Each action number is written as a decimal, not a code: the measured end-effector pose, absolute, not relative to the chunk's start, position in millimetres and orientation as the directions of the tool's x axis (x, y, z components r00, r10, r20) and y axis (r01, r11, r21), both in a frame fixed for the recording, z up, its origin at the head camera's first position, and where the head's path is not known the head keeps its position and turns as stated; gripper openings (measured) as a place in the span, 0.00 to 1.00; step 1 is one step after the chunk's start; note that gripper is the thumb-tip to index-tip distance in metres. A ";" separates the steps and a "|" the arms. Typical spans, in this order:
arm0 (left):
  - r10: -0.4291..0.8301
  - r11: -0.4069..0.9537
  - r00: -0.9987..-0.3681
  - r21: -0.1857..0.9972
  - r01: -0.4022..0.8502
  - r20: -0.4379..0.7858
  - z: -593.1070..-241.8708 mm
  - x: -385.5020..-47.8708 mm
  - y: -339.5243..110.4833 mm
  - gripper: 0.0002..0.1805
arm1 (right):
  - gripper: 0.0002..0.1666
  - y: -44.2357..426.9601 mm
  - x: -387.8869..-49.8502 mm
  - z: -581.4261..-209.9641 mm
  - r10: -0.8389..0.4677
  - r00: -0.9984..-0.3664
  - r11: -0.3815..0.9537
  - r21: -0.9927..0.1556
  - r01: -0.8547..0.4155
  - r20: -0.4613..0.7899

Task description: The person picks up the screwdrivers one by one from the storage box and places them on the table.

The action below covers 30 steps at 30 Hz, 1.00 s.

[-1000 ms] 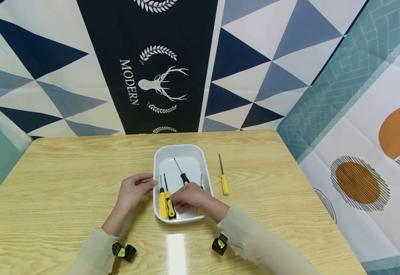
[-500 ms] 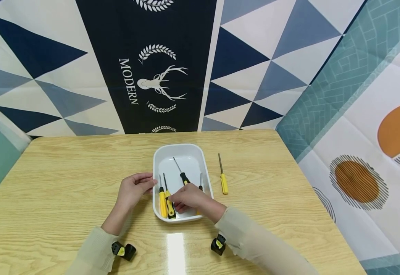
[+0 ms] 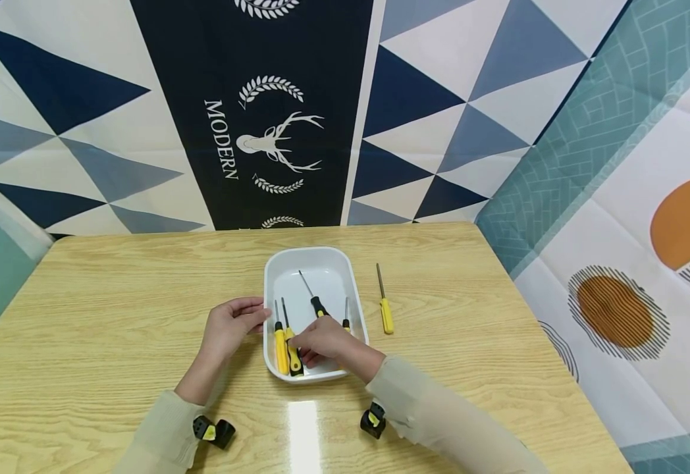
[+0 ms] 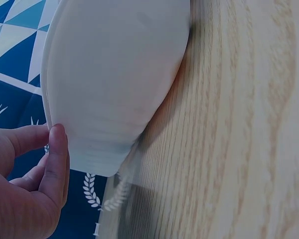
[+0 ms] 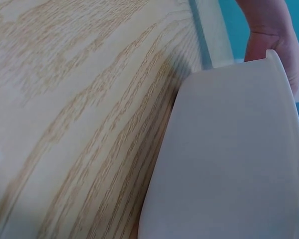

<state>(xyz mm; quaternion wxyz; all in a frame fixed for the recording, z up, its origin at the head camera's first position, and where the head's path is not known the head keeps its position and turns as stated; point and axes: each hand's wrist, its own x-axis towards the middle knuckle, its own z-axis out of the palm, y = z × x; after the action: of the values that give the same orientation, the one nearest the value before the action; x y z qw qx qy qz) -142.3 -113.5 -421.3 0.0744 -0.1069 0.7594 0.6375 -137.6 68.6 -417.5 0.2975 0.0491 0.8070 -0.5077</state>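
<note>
A white plastic tray (image 3: 338,266) on the wooden table holds several screwdrivers. My left hand (image 3: 225,329) pinches its left rim between thumb and fingers; the left wrist view shows the thumb (image 4: 58,149) against the tray's outer wall (image 4: 114,74). My right hand (image 3: 330,341) reaches inside, with thumb and fingertips at the handle of a black-and-yellow screwdriver (image 3: 295,363). Left of that lies a yellow-handled screwdriver (image 3: 281,352). A black-handled screwdriver (image 3: 317,304) points away from me, its handle end hidden by my right hand. Another screwdriver (image 3: 346,322) by the right wall is partly covered.
To the tray's right, a yellow screwdriver (image 3: 386,316) lies on the table (image 3: 451,355). Behind the table's far edge hangs a patterned cloth (image 3: 286,145). In the right wrist view, the tray's outer wall (image 5: 229,159) blocks sight of the right fingers.
My right wrist and forearm have shifted slightly left, while its fingertips stay at the same screwdriver handle. The left hand keeps its place on the rim, and the screwdrivers lie as before.
</note>
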 end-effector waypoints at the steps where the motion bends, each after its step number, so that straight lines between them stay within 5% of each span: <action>1: -0.068 0.165 -0.966 0.952 -0.258 -0.250 -421.4 -142.4 -113.4 0.20 | 0.12 68.1 -137.5 -417.3 -0.219 -0.820 0.488 -0.788 0.377 -0.528; 30: -0.071 0.186 -0.962 0.945 -0.271 -0.262 -419.0 -141.4 -113.4 0.20 | 0.09 63.0 -132.8 -415.5 -0.181 -0.868 0.637 -0.727 0.255 -0.463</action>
<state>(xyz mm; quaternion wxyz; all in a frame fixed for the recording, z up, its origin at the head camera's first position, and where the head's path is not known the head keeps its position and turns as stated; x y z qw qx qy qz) -141.4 -113.4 -419.0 0.0795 -0.1115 0.7660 0.6281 -132.8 63.0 -415.5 0.2563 0.0211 0.8677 -0.4253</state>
